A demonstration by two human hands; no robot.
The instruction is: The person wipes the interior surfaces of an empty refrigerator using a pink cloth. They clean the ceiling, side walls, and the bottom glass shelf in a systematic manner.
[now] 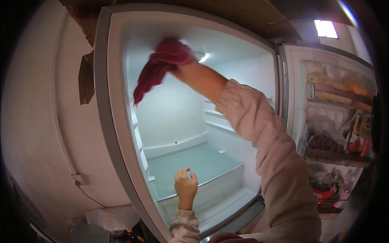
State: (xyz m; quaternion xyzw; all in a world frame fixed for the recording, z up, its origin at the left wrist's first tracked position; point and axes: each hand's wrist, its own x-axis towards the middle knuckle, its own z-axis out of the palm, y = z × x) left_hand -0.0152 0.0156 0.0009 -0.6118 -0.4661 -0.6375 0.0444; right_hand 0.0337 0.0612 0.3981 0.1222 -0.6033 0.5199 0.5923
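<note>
My right hand (181, 70) is raised inside an open refrigerator and presses a dark red cloth (165, 59) to the compartment's ceiling (146, 30). Folds of the cloth cover most of its fingers, and one end dangles at the left. Just beyond my wrist glows the interior lamp (203, 57). Lower down, my left hand (186, 186) holds nothing; its fingers are loosely bent and apart. It appears in front of the glass shelf (194, 161) near its front edge, though I cannot tell whether it touches. White shelf ledges (217, 114) line the side walls.
At right, the open refrigerator door (294, 91) carries bagged food (325, 136) on its racks. Cardboard (86, 79) hangs beside the left frame. A cord (91, 194) runs from a wall socket (77, 179) towards boxes (109, 217) on the lower left.
</note>
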